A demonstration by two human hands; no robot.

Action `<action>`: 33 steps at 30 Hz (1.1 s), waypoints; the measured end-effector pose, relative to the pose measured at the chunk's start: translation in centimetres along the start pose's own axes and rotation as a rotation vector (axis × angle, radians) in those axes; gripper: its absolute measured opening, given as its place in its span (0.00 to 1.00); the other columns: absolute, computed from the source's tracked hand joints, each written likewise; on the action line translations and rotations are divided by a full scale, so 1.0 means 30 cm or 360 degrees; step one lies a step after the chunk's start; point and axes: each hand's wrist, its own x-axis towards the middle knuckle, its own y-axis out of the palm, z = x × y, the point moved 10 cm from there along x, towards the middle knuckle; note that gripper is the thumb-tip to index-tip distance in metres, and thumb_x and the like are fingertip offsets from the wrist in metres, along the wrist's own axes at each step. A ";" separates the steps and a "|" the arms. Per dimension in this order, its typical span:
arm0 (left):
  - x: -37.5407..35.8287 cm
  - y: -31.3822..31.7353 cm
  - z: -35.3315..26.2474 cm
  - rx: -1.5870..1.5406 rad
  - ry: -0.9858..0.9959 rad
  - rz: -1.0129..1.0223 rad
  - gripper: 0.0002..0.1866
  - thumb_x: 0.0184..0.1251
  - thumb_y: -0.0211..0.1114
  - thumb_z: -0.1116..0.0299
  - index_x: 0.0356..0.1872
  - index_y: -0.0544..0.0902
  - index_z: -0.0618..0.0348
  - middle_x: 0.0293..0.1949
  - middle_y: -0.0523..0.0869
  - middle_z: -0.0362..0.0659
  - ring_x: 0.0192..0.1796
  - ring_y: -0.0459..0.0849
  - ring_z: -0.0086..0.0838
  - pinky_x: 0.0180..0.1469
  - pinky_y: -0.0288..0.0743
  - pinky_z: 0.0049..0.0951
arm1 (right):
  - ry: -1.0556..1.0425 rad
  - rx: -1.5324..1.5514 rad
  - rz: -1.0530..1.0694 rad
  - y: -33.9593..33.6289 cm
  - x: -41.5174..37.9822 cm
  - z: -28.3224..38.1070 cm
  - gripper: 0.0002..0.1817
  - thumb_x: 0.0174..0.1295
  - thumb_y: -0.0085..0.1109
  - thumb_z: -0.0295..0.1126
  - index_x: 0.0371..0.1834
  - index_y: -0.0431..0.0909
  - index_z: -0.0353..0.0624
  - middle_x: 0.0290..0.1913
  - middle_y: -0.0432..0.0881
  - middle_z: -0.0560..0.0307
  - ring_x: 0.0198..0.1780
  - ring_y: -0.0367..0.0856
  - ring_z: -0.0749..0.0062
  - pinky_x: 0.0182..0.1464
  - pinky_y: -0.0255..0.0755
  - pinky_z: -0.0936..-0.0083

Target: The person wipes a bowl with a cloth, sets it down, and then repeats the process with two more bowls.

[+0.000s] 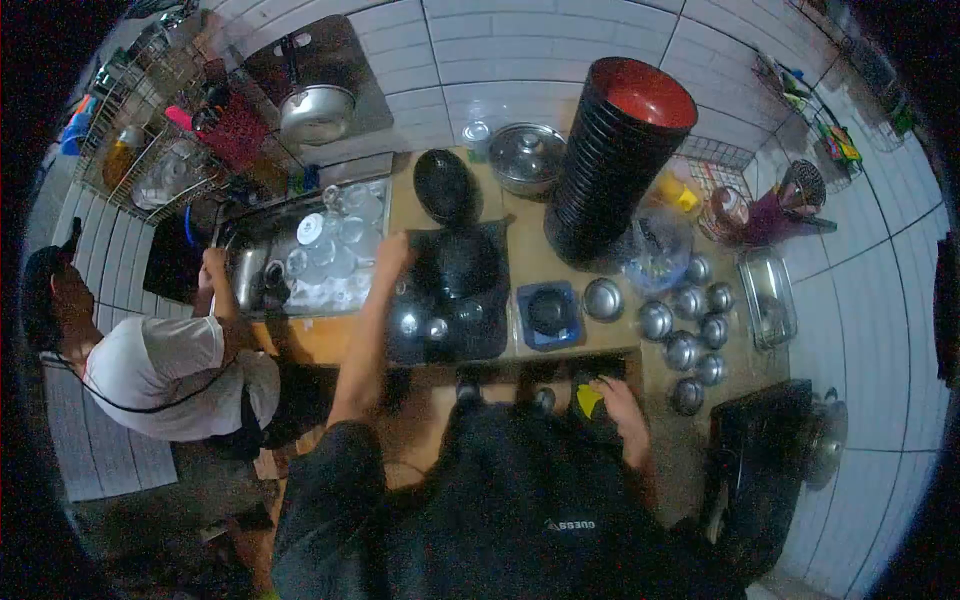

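Observation:
My left hand (394, 256) is closed at the left edge of a dark, glossy panel (495, 335) on the counter. Whatever its fingers hold cannot be made out. Black bowls (468, 262) stand on the panel, close to the right of this hand. Low at the counter's front, my right hand (620, 405) has its fingers around a small bright yellow piece (589, 400), perhaps a sponge or cloth. A dark shape beside it is too dim to name. Behind the panel leans a black oval dish (443, 186).
A tall stack of black bowls (600, 165) with red insides rises beside a lidded pot (527, 160). Several metal bowls (682, 350) and a blue tray (548, 338) sit rightward. On the left, another person (165, 370) works at a sink (262, 250) of dishes.

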 end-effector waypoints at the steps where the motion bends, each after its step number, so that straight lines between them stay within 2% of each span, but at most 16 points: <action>1: 0.021 0.061 0.046 -0.0006 0.0012 0.0004 0.19 0.53 0.67 0.67 0.47 0.78 0.63 0.38 0.84 0.59 0.39 0.84 0.55 0.42 0.78 0.49 | 0.0002 -0.0012 0.0021 0.020 0.012 -0.015 0.28 0.66 0.55 0.40 0.62 0.72 0.29 0.52 0.82 0.48 0.54 0.77 0.66 0.58 0.66 0.74; 4: 0.080 0.154 0.098 0.0138 0.0068 0.0117 0.24 0.55 0.66 0.68 0.54 0.74 0.61 0.43 0.83 0.58 0.44 0.84 0.55 0.45 0.79 0.49 | 0.0001 0.0023 0.0053 0.070 0.058 -0.086 0.27 0.67 0.54 0.40 0.62 0.72 0.29 0.51 0.82 0.47 0.55 0.77 0.66 0.58 0.67 0.73; 6: 0.065 0.119 0.045 0.0211 0.0297 0.0079 0.24 0.57 0.64 0.69 0.57 0.72 0.59 0.51 0.81 0.57 0.50 0.82 0.55 0.49 0.79 0.49 | 0.0004 0.0064 0.0082 0.121 0.041 -0.060 0.26 0.67 0.54 0.40 0.61 0.73 0.30 0.51 0.82 0.47 0.55 0.77 0.66 0.57 0.68 0.72; 9: 0.172 0.320 0.154 0.0030 0.0345 0.0164 0.26 0.54 0.67 0.70 0.56 0.73 0.59 0.56 0.77 0.55 0.55 0.79 0.53 0.54 0.78 0.47 | 0.0145 0.0068 -0.0039 0.165 -0.059 0.044 0.27 0.67 0.55 0.42 0.61 0.73 0.31 0.51 0.82 0.46 0.52 0.78 0.65 0.55 0.70 0.72; 11: 0.154 0.269 0.112 0.0052 0.0380 0.0260 0.27 0.53 0.69 0.69 0.56 0.73 0.59 0.54 0.79 0.55 0.55 0.79 0.53 0.54 0.77 0.46 | 0.0021 0.0030 -0.0043 0.205 -0.089 0.055 0.28 0.67 0.57 0.44 0.61 0.73 0.32 0.51 0.82 0.46 0.50 0.80 0.63 0.54 0.70 0.72; 15: 0.127 0.209 0.053 0.0091 0.0286 0.0504 0.28 0.46 0.73 0.70 0.52 0.76 0.61 0.49 0.81 0.56 0.54 0.79 0.52 0.54 0.77 0.45 | 0.0273 -0.0327 0.0034 0.273 -0.035 -0.140 0.27 0.67 0.57 0.45 0.61 0.73 0.34 0.51 0.82 0.46 0.51 0.80 0.62 0.54 0.71 0.73; 17: 0.077 0.118 0.003 0.0080 0.0456 0.0419 0.28 0.45 0.75 0.69 0.50 0.76 0.62 0.48 0.82 0.57 0.53 0.80 0.53 0.53 0.78 0.45 | -0.0091 -0.0410 0.0125 0.330 0.002 -0.243 0.26 0.68 0.55 0.44 0.61 0.74 0.36 0.51 0.83 0.46 0.53 0.80 0.58 0.56 0.71 0.70; 19: 0.067 0.102 -0.024 0.0076 0.0619 0.0339 0.27 0.43 0.77 0.67 0.48 0.77 0.63 0.46 0.82 0.58 0.52 0.80 0.53 0.51 0.79 0.45 | 0.0053 -0.0239 0.0121 0.369 -0.017 -0.209 0.25 0.69 0.54 0.43 0.61 0.74 0.37 0.53 0.81 0.45 0.55 0.79 0.57 0.57 0.71 0.68; 21: 0.091 0.122 0.011 -0.0063 0.0460 0.0283 0.31 0.39 0.80 0.64 0.46 0.77 0.63 0.44 0.82 0.59 0.52 0.80 0.54 0.50 0.79 0.45 | 0.0203 -0.0068 0.0124 0.406 -0.078 -0.164 0.24 0.69 0.53 0.43 0.62 0.74 0.38 0.56 0.80 0.45 0.58 0.78 0.56 0.58 0.72 0.66; 23: 0.097 0.102 0.010 -0.0042 0.0381 0.0432 0.35 0.38 0.81 0.62 0.50 0.76 0.62 0.47 0.81 0.58 0.55 0.79 0.52 0.52 0.77 0.45 | -0.0211 -0.0272 0.0007 0.418 -0.159 0.035 0.23 0.70 0.53 0.42 0.61 0.74 0.38 0.60 0.76 0.45 0.61 0.74 0.58 0.58 0.72 0.63; 24: 0.089 0.065 -0.006 0.0022 0.0393 0.0418 0.38 0.38 0.81 0.60 0.54 0.74 0.61 0.50 0.80 0.58 0.56 0.79 0.52 0.54 0.77 0.46 | -0.0203 -0.0268 0.0011 0.438 -0.185 0.097 0.23 0.70 0.53 0.42 0.61 0.74 0.38 0.60 0.76 0.45 0.61 0.74 0.58 0.58 0.72 0.63; 26: 0.072 0.037 -0.017 0.0088 0.0409 0.0416 0.41 0.38 0.81 0.58 0.58 0.73 0.60 0.53 0.79 0.57 0.57 0.78 0.52 0.56 0.76 0.47 | 0.0295 -0.0115 -0.0148 0.434 -0.212 0.094 0.22 0.69 0.53 0.43 0.60 0.76 0.41 0.64 0.72 0.45 0.64 0.72 0.58 0.58 0.72 0.60; 27: 0.067 0.017 -0.024 0.0078 0.0425 0.0348 0.45 0.37 0.81 0.56 0.61 0.72 0.58 0.56 0.78 0.57 0.57 0.78 0.51 0.57 0.75 0.48 | 0.0305 -0.0111 -0.0147 0.442 -0.215 0.066 0.22 0.69 0.53 0.43 0.60 0.76 0.41 0.64 0.72 0.45 0.64 0.72 0.58 0.58 0.72 0.60; 30: 0.069 0.008 -0.027 0.0095 0.0429 0.0287 0.50 0.37 0.80 0.50 0.66 0.69 0.56 0.59 0.76 0.55 0.58 0.79 0.51 0.59 0.73 0.49 | -0.0011 -0.0337 -0.0086 0.477 -0.201 0.084 0.23 0.68 0.53 0.46 0.59 0.77 0.42 0.59 0.76 0.45 0.61 0.74 0.56 0.59 0.70 0.59; 32: 0.071 0.007 -0.037 0.0119 0.0429 0.0303 0.51 0.38 0.80 0.47 0.67 0.68 0.55 0.60 0.76 0.54 0.58 0.79 0.51 0.60 0.72 0.49 | 0.0408 0.0085 0.0013 0.499 -0.182 0.018 0.24 0.68 0.54 0.47 0.58 0.78 0.41 0.56 0.79 0.45 0.57 0.77 0.58 0.58 0.70 0.63; 33: 0.069 0.001 -0.037 0.0102 0.0408 0.0331 0.50 0.39 0.78 0.46 0.67 0.68 0.56 0.60 0.76 0.53 0.58 0.79 0.50 0.59 0.73 0.49 | 0.0427 0.0101 0.0002 0.501 -0.183 0.044 0.24 0.68 0.54 0.47 0.58 0.78 0.41 0.56 0.79 0.45 0.57 0.77 0.58 0.58 0.70 0.63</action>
